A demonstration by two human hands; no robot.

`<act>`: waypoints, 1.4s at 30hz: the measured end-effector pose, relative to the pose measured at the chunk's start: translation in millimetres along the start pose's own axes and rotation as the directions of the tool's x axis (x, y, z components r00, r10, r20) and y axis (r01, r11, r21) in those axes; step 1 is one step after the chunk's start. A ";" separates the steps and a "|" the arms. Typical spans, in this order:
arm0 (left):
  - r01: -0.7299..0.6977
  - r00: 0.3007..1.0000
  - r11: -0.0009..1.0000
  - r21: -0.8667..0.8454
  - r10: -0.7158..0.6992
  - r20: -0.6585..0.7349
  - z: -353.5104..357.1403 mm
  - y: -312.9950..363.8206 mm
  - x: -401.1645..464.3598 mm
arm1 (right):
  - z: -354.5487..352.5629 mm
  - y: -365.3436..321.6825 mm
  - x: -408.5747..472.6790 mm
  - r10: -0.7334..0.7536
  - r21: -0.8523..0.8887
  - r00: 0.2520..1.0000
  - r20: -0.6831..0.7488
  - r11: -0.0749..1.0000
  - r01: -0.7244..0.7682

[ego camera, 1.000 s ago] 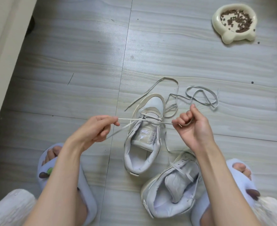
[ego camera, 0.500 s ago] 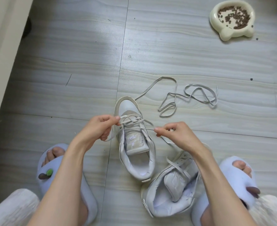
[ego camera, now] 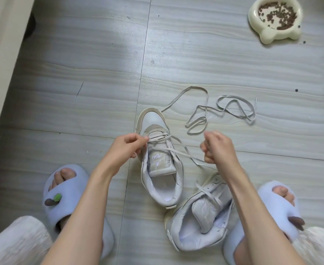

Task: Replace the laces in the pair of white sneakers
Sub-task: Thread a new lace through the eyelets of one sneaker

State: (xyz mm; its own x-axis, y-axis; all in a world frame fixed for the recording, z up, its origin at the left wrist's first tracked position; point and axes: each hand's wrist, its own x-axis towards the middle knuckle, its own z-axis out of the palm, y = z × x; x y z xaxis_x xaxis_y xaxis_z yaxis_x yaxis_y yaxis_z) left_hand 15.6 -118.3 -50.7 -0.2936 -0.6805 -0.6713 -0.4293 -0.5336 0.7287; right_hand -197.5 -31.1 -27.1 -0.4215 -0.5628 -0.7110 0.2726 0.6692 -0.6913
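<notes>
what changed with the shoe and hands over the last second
The upright sneaker slid left and its toe swung left. The left hand keeps pinching the lace at the eyelets; the right hand pulled its end toward the person. Loose lace, second sneaker and bowl stayed.

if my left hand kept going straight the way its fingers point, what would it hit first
Your left hand points right, its fingertips pinching the lace at the near sneaker. It would likely push straight into that sneaker's laced front, though height above it is hard to judge.

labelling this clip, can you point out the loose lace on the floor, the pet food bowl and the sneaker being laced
loose lace [ego camera: 233, 108]: head view, on its right-hand loop
pet food bowl [ego camera: 253, 18]: head view, cream rim
sneaker being laced [ego camera: 153, 119]: head view, white toe
</notes>
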 end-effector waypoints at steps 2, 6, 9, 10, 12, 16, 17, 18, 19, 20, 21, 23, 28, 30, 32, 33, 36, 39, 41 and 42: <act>0.011 1.000 0.999 -0.038 -0.012 -0.019 3.8 2.4 0.9 | 10.1 1.6 -4.4 -0.159 -0.502 0.981 0.109 0.843 0.192; 0.023 0.997 0.990 -0.138 -0.032 -0.064 9.1 0.6 1.3 | 21.9 -1.8 -8.8 -0.126 -0.709 0.961 0.244 0.653 0.266; 0.006 0.993 0.987 -0.159 -0.024 -0.116 11.6 -4.7 1.3 | 18.8 -9.1 -8.3 -0.179 -0.424 0.967 0.180 0.873 0.240; 0.001 0.991 0.986 -0.164 -0.022 -0.131 12.0 -6.5 1.6 | 15.9 -11.1 -7.7 -0.182 -0.295 0.971 0.157 0.929 0.222; 0.000 0.989 0.984 -0.178 -0.026 -0.143 13.0 -9.4 1.3 | 13.0 -11.6 -6.4 -0.170 -0.103 0.974 0.149 0.977 0.186; 0.009 0.992 0.983 -0.186 -0.033 -0.123 15.5 -8.4 -0.5 | 21.4 -8.8 -10.5 -0.108 0.272 0.938 0.329 0.962 0.016; 0.011 0.992 0.983 -0.182 -0.033 -0.122 15.9 -7.6 -1.0 | 24.8 -9.0 -12.1 -0.105 0.362 0.922 0.373 0.931 -0.041; 0.010 0.992 0.984 -0.179 -0.032 -0.123 16.2 -7.0 -1.6 | 28.2 -10.0 -14.6 -0.109 0.431 0.905 0.412 0.898 -0.088; 0.008 0.992 0.985 -0.175 -0.030 -0.124 16.5 -6.9 -2.2 | 30.9 -9.9 -15.9 -0.114 0.475 0.895 0.432 0.872 -0.117; 0.008 0.992 0.986 -0.165 -0.029 -0.122 16.9 -7.3 -3.2 | 33.3 -10.5 -17.5 -0.119 0.498 0.891 0.438 0.857 -0.130; 0.012 0.993 0.989 -0.149 -0.030 -0.116 17.2 -8.3 -4.5 | 35.2 -10.0 -18.1 -0.120 0.504 0.893 0.433 0.854 -0.129; 0.036 0.995 0.992 -0.121 -0.047 -0.091 18.2 -11.6 -8.2 | 36.9 -8.9 -19.5 -0.106 0.489 0.902 0.420 0.863 -0.126; 0.080 0.990 0.992 -0.100 -0.091 -0.107 20.9 -13.4 -7.8 | 25.3 -10.3 -19.3 -0.057 0.458 0.935 0.350 0.881 -0.118; 0.062 0.989 0.998 -0.029 -0.066 -0.135 23.7 -12.8 -6.4 | 18.0 -14.1 -20.6 -0.049 0.471 0.950 0.308 0.876 -0.108; 0.031 0.984 0.999 0.027 -0.026 -0.178 25.8 -12.5 -6.2 | 10.9 -15.7 -22.7 -0.020 0.434 0.953 0.303 0.893 -0.120; 0.018 0.980 0.999 0.048 -0.008 -0.197 25.9 -12.1 -6.1 | 7.8 -15.5 -24.3 0.010 0.401 0.952 0.307 0.905 -0.138; -0.017 0.975 0.993 0.113 0.041 -0.217 24.6 -8.1 -6.1 | -3.8 -11.4 -26.2 0.116 0.354 0.949 0.295 0.909 -0.221; -0.061 0.968 0.971 0.230 0.114 -0.224 23.4 -4.3 -5.4 | -19.7 -8.3 -23.8 0.185 0.336 0.958 0.218 0.908 -0.251; -0.104 0.953 0.948 0.299 0.182 -0.243 20.6 -2.6 -3.2 | -28.3 -3.4 -22.2 0.219 0.003 0.960 0.174 0.975 -0.223; -0.130 0.942 0.926 0.353 0.226 -0.247 18.3 -1.4 -1.0 | -29.4 -1.3 -22.9 0.252 -0.201 0.948 0.193 0.956 -0.213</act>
State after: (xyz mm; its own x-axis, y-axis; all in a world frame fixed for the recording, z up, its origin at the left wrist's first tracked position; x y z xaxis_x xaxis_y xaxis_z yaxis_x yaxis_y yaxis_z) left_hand 0.9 -107.7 -53.5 -0.1631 -0.8858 -0.4345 -0.6613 -0.2286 0.7144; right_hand -213.7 -4.7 -6.0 -0.1644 -0.4588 -0.8732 0.1766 0.8573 -0.4837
